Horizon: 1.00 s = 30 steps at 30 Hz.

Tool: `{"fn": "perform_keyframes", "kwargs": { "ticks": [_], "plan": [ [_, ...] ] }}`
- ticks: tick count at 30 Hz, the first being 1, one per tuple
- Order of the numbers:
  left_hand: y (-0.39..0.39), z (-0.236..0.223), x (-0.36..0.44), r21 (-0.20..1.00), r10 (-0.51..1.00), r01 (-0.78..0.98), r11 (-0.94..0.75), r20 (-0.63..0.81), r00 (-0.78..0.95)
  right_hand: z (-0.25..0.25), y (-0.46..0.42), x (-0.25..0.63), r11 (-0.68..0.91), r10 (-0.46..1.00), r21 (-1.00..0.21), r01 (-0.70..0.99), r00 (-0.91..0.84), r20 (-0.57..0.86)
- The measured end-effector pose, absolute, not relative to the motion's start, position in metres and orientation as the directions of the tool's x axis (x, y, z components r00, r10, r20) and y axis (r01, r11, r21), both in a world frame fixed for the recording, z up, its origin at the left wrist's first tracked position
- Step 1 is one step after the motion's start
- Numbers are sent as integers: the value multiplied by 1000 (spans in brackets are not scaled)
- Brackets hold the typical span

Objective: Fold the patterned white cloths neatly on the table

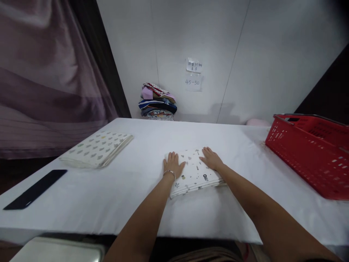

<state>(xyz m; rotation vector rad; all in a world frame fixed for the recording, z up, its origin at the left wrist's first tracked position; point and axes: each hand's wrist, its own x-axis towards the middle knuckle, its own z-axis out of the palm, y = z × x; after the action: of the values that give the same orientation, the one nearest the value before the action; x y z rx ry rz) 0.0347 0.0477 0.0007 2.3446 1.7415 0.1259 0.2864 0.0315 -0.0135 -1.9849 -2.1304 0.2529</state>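
A folded white cloth (pixel 195 171) with small grey printed figures lies on the white-covered table in front of me. My left hand (pixel 173 165) rests flat on its left edge, fingers stretched out, a bracelet at the wrist. On the cloth's far right corner lies my right hand (pixel 211 158), also flat with its fingers extended. Neither hand grips anything. Several folded layers show along the cloth's near edge. To the left sits a second folded cloth (pixel 96 149), cream with grey leaf-like prints.
A dark flat strip (pixel 35 190) lies near the table's left edge. At the right stands a red plastic basket (pixel 308 153). Stacked folded fabrics (pixel 158 103) rise behind the far edge, by a wall with paper signs (pixel 193 82). A purple curtain (pixel 46 72) hangs left.
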Motion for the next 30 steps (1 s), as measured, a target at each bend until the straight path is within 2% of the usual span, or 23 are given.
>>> {"fn": "perform_keyframes", "kwargs": {
  "ticks": [2, 5, 8, 14, 18, 21, 26, 28, 30],
  "plan": [
    [47, 2, 34, 242, 952, 930, -276, -62, 298, -11, 33, 291, 55, 997, -411, 910, -32, 63],
    [47, 2, 33, 258, 952, 925, -280, -49, 302, -8, 23, 302, -76, 990, -652, 755, 135, 41],
    [49, 1, 33, 270, 952, 921, -281, -42, 302, -12, -3, 315, -206, 957, -770, 604, 290, -29],
    [52, -1, 29, 380, 954, 882, -278, 5, 298, -15, -51, 321, -306, 909, -773, 556, 412, -63],
    [40, 3, 19, 527, 993, 842, -118, 75, 92, -4, -56, 319, -394, 885, -744, 539, 442, -148],
    [28, 9, 9, 645, 998, 762, 64, -51, -41, 2, -50, 320, -420, 877, -747, 515, 443, -187],
    [17, 9, 0, 700, 959, 674, 236, -278, -47, 13, -43, 323, -454, 869, -769, 451, 413, -271],
    [18, 8, 0, 716, 948, 647, 263, -317, -35, 19, -43, 322, -489, 856, -791, 368, 378, -353],
    [23, 8, 0, 732, 958, 637, 242, -286, -36, 23, -46, 320, -492, 854, -825, 278, 337, -396]
  ]
}}
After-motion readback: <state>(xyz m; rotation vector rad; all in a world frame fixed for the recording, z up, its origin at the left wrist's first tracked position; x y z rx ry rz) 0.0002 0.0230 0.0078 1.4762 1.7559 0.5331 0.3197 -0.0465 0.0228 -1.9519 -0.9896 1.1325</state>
